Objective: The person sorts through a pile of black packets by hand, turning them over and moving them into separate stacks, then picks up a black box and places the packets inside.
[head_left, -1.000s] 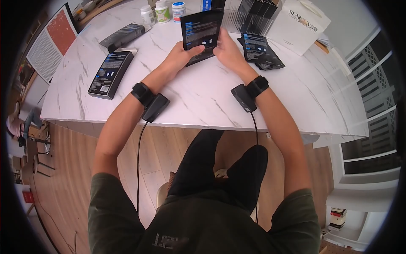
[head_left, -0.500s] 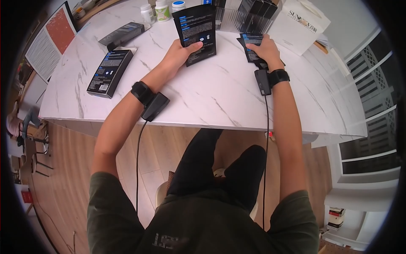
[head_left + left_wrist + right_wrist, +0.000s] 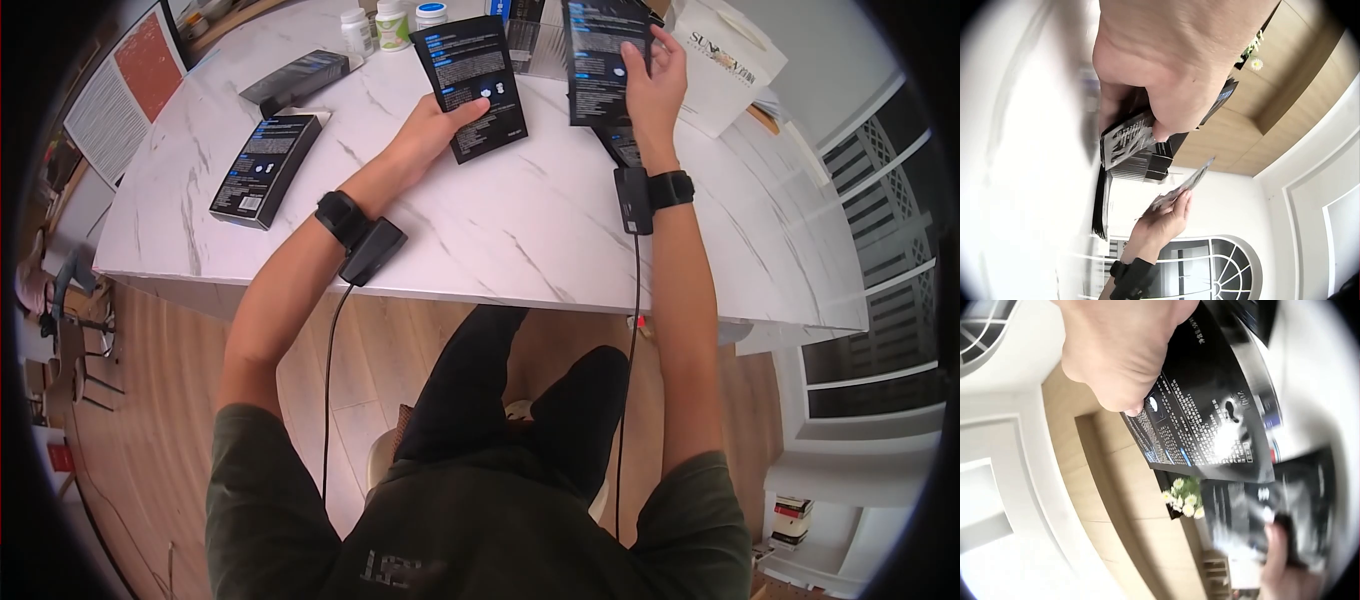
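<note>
My left hand (image 3: 430, 135) grips a black pouch printed with white and blue text (image 3: 472, 75), its thumb across the front and the pouch tilted upright over the table. In my right hand (image 3: 658, 100) is a second black pouch (image 3: 598, 65) of the same kind, pinched near its right edge and raised. Below it, partly hidden, more black pouches (image 3: 622, 148) lie on the table. The right wrist view shows the right hand's pouch (image 3: 1204, 419) close up, with the left hand's pouch (image 3: 1297, 500) beyond it.
On the left of the marble-patterned table (image 3: 480, 240) lie a black printed box (image 3: 265, 170) and a dark grey box (image 3: 305, 78). Several bottles (image 3: 392, 25) stand at the back, beside a clear ribbed holder (image 3: 540, 55). A white paper bag (image 3: 725, 70) stands at the right.
My right hand left the left hand's pouch, reached right to the pile and lifted a pouch from it. The left hand still holds its pouch, now tilted slightly differently.
</note>
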Demonstrator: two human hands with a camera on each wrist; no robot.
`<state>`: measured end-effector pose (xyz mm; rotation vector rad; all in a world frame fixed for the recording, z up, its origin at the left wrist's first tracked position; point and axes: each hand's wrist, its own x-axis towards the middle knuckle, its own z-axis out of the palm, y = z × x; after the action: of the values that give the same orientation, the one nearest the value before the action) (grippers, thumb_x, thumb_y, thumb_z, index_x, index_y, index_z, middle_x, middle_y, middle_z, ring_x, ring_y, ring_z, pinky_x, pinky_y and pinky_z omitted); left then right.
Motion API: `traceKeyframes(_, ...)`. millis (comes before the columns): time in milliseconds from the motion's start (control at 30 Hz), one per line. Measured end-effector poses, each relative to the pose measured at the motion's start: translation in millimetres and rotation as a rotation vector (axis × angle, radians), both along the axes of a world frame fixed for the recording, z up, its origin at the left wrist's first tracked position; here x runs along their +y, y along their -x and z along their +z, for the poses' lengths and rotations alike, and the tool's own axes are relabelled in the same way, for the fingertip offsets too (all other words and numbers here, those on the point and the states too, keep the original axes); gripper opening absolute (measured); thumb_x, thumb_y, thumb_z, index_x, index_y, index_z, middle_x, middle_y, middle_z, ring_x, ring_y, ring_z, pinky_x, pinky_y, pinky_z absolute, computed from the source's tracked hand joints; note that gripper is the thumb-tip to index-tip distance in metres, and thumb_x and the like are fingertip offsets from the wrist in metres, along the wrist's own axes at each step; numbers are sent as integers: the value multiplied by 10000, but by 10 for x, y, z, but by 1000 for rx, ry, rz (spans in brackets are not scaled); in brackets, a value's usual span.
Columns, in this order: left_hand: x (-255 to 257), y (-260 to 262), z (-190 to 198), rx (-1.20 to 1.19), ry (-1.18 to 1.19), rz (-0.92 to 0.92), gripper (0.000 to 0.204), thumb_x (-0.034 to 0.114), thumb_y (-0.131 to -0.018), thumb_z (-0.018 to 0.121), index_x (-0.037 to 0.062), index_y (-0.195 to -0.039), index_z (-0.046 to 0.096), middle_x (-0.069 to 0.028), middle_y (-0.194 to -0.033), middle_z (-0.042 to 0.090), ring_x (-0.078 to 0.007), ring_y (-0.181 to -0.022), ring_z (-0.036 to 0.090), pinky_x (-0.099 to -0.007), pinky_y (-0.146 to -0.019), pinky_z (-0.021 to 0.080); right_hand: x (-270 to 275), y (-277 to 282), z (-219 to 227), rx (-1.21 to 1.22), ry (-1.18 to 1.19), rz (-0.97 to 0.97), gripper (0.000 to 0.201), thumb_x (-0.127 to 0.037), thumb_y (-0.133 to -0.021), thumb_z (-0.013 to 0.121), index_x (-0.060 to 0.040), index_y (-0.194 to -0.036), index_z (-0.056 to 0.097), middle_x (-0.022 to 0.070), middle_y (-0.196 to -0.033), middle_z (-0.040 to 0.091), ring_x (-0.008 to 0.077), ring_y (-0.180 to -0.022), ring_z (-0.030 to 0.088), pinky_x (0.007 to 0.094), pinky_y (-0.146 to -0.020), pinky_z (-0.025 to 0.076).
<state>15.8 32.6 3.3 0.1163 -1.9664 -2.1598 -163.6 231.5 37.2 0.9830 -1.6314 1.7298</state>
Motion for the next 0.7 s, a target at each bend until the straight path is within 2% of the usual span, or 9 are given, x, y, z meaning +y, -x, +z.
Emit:
traceKeyframes(67,16,-21,7,-17,-4,-44,410,255,-906,611,-21,-1201,536,-95,-1148,607,-154,-1043,573,-283,-934,436,-196,-145,-47,-101,100,231,462,-104,-834,671,25,-1207,431,139,-983,632,155,-874,615,250,-750,487)
traceKeyframes(133,16,-12,-49,34,-33,-109,419,257,-903,618,-18,-1207,532,-92,-1149,605,-153,-1040,572,-284,-928,442,-388,-294,-180,-127,-26,202,475,-76,-823,675,35,-1205,415,145,-968,631,156,-862,611,245,-745,490)
traceKeyframes(200,32,13,-52,77,8,-159,418,246,-895,630,-15,-1208,533,-87,-1143,607,-150,-1030,574,-284,-918,448,-587,-462,-343,-135,-44,265,465,-101,-826,675,36,-1196,428,152,-922,641,173,-853,621,264,-749,493)
traceKeyframes(267,28,-24,-39,103,115,-178,410,224,-885,647,-12,-1202,539,-82,-1131,611,-145,-1014,577,-282,-905,454,-618,-586,-430,-241,-144,272,478,-123,-828,679,42,-1202,430,171,-1010,620,197,-952,605,284,-800,492)
traceKeyframes(367,40,-48,-13,166,155,-71,374,194,-846,695,2,-1147,583,-61,-1054,641,-126,-944,590,-271,-861,466,-667,-624,-441,-128,-73,157,514,-160,-836,682,47,-1225,419,180,-1127,570,215,-1066,552,306,-854,481)
traceKeyframes(500,-56,45,-37,210,211,159,319,156,-836,700,10,-1105,610,-53,-1030,652,-115,-901,600,-262,-818,474,-661,-600,-398,-187,7,551,524,-245,-868,656,51,-1233,425,173,-1189,531,212,-1101,517,308,-888,457)
traceKeyframes(600,-92,28,-18,305,246,222,216,190,-822,717,5,-923,671,-41,-822,678,-92,-714,612,-232,-628,486,-617,-676,-406,-213,-199,544,511,-255,-877,640,59,-1218,426,168,-1187,529,194,-1096,514,292,-879,445)
traceKeyframes(633,-83,36,-17,363,216,187,265,165,-799,739,-8,-975,641,-51,-859,676,-95,-753,617,-237,-674,496,-596,-715,-392,-187,-266,539,491,-205,-867,624,55,-1224,410,158,-1178,533,181,-1083,514,287,-889,427)
traceKeyframes(700,-60,41,29,371,240,177,324,149,-786,750,-15,-1028,610,-60,-904,673,-102,-787,620,-243,-711,503,-645,-669,-500,-193,-227,557,497,-166,-847,614,45,-1241,397,159,-1181,533,187,-1079,513,300,-912,414)
